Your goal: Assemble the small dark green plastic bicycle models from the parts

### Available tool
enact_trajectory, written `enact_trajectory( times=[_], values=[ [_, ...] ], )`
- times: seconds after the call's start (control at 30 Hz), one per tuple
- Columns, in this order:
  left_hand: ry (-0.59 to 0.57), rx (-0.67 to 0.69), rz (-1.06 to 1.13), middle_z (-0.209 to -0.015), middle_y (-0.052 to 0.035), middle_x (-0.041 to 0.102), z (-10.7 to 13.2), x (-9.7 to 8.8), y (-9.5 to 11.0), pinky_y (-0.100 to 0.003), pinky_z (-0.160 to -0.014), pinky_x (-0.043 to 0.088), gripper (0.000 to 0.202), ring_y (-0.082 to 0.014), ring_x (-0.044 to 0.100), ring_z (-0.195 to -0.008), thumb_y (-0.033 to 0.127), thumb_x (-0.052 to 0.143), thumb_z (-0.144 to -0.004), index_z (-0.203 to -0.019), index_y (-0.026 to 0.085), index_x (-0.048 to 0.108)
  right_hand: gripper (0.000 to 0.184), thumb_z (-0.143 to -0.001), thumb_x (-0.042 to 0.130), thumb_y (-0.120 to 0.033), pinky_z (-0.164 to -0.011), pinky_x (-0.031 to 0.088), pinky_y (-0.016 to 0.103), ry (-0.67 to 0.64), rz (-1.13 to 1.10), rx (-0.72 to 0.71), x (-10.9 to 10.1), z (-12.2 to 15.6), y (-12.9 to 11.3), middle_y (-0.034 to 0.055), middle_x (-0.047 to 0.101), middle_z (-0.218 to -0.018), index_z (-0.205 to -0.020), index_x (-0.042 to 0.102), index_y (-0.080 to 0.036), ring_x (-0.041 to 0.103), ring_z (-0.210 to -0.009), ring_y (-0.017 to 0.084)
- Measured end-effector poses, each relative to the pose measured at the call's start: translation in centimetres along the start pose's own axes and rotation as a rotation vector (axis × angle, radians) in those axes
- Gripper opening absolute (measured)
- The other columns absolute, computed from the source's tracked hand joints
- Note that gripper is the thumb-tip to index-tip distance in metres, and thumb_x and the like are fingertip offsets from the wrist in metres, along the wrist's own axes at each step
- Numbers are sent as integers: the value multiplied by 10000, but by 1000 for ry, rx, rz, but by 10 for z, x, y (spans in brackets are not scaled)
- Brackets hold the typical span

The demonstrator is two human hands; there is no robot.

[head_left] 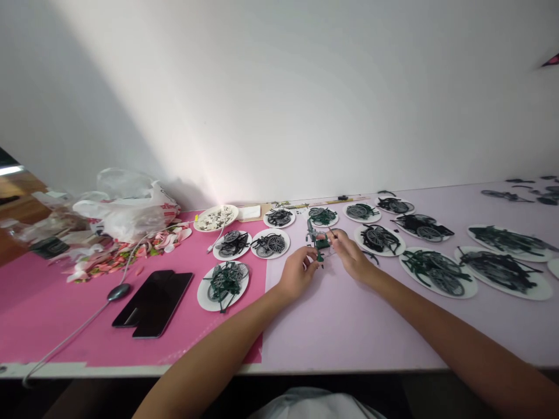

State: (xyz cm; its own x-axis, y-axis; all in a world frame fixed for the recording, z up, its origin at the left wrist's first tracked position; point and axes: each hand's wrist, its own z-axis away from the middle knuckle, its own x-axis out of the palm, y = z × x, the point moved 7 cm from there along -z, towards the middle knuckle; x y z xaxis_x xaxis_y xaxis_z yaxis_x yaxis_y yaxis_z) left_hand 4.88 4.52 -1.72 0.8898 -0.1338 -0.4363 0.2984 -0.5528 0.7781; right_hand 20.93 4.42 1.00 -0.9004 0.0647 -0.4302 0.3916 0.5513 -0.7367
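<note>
Between my two hands is a small dark green model bicycle (322, 241), held just above the lilac part of the table. Its lower left end is pinched in the closed fingers of my left hand (297, 272). From the other side my right hand (349, 257) reaches in, thumb and fingertips closed on a small thin dark part at the bicycle's edge. Fingers hide some of the model. Just behind it, a white plate (334, 221) carries green toy bicycle parts. Right of my right hand, another plate (358, 244) holds black wheels and frames.
More white plates of bicycle parts, such as one plate (201, 294) at left, line both sides. A tablet and phone (152, 302), a cable (82, 323), a plate of white pieces (198, 224), petals (140, 256) and a plastic bag (126, 212) lie left. A wall (305, 105) stands behind.
</note>
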Motion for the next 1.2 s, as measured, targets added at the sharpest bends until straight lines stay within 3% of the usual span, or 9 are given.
enact_trajectory(
  times=[0.13,0.27,0.4,0.53,0.7,1.2],
  values=[
    [17,-10,5,-936,-27,704,0,-1,-1,-240,-642,460,157,-110,563,-650,203,661,-892,-1048,196,644,613,-1018,213,-713,-966,464,425,29,7,-8,-1,0,2,112,655,-1069,-1093,601,-245,598,-1045,278],
    [62,-32,32,-947,-32,706,-1,-4,-4,-237,-627,460,155,-111,575,-650,219,666,-891,-1043,193,648,633,-1014,137,-718,-879,477,406,98,-7,-57,-6,-1,2,94,640,-928,-844,526,-249,593,-921,257],
    [99,-93,91,-934,-39,706,-3,-7,-10,-227,-598,446,165,-104,576,-628,265,662,-898,-1041,185,645,547,-1029,319,-663,-703,457,358,185,53,-23,-14,-3,0,34,544,-708,-710,471,-245,519,-700,209],
    [136,-142,193,-914,-38,697,-4,-10,-18,-216,-564,434,197,-86,553,-581,295,670,-892,-1041,169,638,464,-1000,494,-581,-645,428,333,110,73,10,-8,-3,-2,29,591,-703,-708,562,-227,546,-688,200],
    [150,-174,242,-847,-28,682,-6,-9,-26,-213,-552,431,223,-82,534,-558,310,687,-877,-1032,156,643,357,-968,584,-513,-645,425,330,29,102,30,3,-2,3,31,625,-738,-774,646,-220,563,-707,202],
    [132,-174,273,-829,-20,676,-7,-7,-27,-216,-528,424,229,-81,512,-536,326,718,-832,-983,170,645,393,-983,540,-480,-620,397,323,34,121,12,3,-1,-7,11,550,-681,-686,539,-223,509,-663,185]
  ],
)
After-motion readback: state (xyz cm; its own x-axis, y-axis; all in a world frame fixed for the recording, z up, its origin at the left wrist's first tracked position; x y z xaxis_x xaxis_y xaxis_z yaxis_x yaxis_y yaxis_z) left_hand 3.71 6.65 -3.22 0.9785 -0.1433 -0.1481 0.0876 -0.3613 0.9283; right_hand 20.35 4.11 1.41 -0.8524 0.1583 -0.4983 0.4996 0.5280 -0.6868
